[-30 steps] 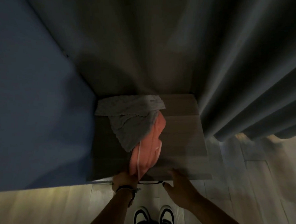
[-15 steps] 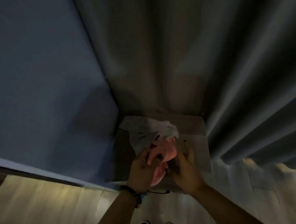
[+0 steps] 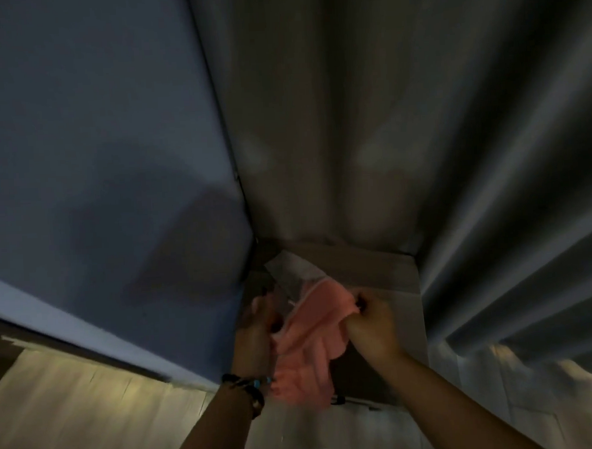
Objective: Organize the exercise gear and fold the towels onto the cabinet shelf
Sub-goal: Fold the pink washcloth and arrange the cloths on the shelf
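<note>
Both hands held the pink towel (image 3: 310,337) lifted just above the cabinet top (image 3: 393,281): left hand (image 3: 258,326) gripped one edge, right hand (image 3: 370,327) pinched another. Folding had apparently begun; next, matching corners.

The cabinet top (image 3: 398,280) is a pale wood-grain surface set in the corner between a blue wall and grey curtains; 1 crumpled grey towel (image 3: 295,267) lies on its back left part; pale floorboards (image 3: 92,413) lie below.
</note>
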The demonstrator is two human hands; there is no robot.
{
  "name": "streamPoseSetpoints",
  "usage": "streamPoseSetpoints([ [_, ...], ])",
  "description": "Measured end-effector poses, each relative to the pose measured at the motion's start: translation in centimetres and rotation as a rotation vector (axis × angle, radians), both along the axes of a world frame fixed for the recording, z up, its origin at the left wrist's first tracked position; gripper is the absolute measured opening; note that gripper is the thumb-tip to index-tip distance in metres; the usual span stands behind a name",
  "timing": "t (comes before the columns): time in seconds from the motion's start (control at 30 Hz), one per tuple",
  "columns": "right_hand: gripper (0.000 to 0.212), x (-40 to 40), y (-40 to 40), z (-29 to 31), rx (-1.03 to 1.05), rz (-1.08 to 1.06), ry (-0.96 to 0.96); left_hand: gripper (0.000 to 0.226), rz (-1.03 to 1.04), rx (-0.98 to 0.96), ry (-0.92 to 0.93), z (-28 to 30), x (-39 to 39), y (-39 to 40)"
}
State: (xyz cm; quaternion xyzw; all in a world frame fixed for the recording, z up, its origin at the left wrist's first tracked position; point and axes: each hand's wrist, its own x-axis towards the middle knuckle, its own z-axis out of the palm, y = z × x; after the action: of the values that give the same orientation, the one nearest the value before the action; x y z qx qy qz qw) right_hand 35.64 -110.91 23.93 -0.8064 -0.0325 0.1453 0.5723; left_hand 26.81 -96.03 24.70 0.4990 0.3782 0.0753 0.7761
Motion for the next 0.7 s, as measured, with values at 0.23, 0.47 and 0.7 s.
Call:
streamPoseSetpoints([
  [0.23, 0.038, -0.2, 1.6, 2.1, 0.075, 0.618, 0.278, 0.014, -0.516, 0.375, 0.120, -3.6, -3.7, 2.1],
  [0.47, 0.016, 2.7, 0.6, -6.1, -0.407, 0.542, 0.114, 0.030, -0.139, 0.348, 0.300, -6.0, -4.9, 3.8],
  [0.7, 0.066, 0.2, 1.2, -14.0, -0.923, 0.811, -0.042, 0.017, 0.325, 0.184, 0.423, -9.6, -7.7, 4.3],
])
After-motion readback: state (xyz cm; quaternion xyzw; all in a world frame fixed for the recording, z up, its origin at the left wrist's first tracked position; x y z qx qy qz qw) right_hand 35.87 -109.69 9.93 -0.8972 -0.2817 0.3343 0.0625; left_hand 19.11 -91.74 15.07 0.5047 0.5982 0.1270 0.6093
